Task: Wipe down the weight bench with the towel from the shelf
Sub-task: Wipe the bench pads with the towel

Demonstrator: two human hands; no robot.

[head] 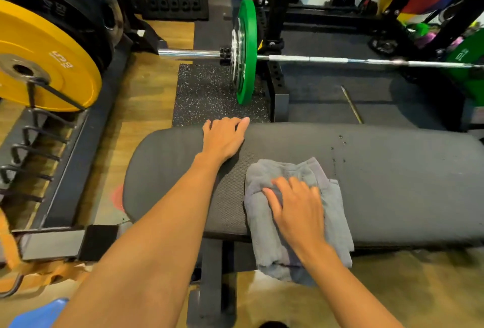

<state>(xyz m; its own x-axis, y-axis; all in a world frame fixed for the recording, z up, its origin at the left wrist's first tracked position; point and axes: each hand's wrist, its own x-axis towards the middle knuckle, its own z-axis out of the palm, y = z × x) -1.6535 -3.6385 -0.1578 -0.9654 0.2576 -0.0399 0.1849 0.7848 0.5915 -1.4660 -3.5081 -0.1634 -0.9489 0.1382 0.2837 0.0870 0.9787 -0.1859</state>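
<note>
- While the right hand (298, 209) presses down on the grey towel (262, 238), its fingers lie spread and nearly straight, so the grip is wide and closes around nothing.
- The towel sits crumpled directly under that palm on the black pad of the weight bench (392, 183). It bunches up just past the fingertips, and its near part hangs over the pad's edge below the wrist.
- Across the pad from the towel hand, the left hand (224, 140) rests palm-down on the bench's far edge. Its fingers are relaxed and reach over the rim, holding nothing.
- The two hands are apart, with a strip of bare textured pad between them, and the left hand does not touch the towel.
- Beyond the right hand's fingertips and a little to their right, a few water droplets (340, 141) dot the pad, near the towel's far corner but clear of it.
- Past the left hand's fingertips, a speckled rubber mat (207, 94) lies on the floor, with a green plate (246, 50) standing upright on it.
- That plate is loaded on a barbell (314, 60), which runs crosswise well beyond both hands.
- Far to the left of the left hand, a yellow plate (52, 65) stands upright in a storage rack.
</note>
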